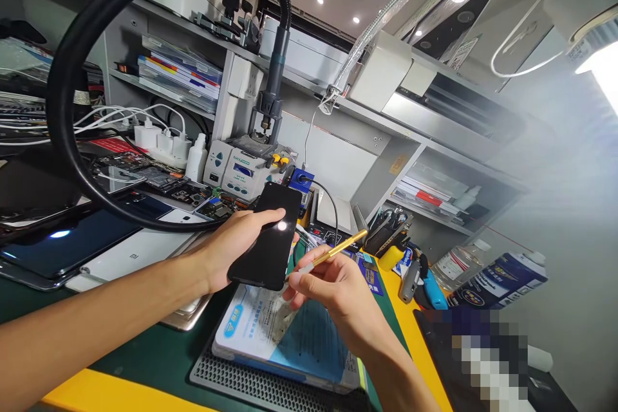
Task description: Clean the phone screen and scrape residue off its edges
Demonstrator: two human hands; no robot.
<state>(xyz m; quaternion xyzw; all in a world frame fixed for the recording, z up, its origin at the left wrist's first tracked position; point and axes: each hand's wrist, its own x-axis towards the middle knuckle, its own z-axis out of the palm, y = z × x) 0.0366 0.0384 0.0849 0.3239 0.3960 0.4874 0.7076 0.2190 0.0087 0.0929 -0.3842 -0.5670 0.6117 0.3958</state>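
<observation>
My left hand (232,241) is wrapped round a black smartphone (266,248), its thumb lying over the dark screen. The phone is tilted, with a light reflected in the glass. Close to the phone's lower right edge, my right hand (338,286) pinches a slim gold pen-shaped tool (345,243). The tool's gold end points up and right; its paler end lies by my fingertips, and its kind is unclear. Below both hands is a white and blue box (313,344) on a black perforated stand (280,385).
A black hose (62,77) loops over the left side to a soldering or hot-air station (236,170). Several phones, including a white one (135,251), lie left. A tool holder (386,232), clear bottle (461,264) and blue can (502,280) stand right. A lamp (589,26) hangs upper right.
</observation>
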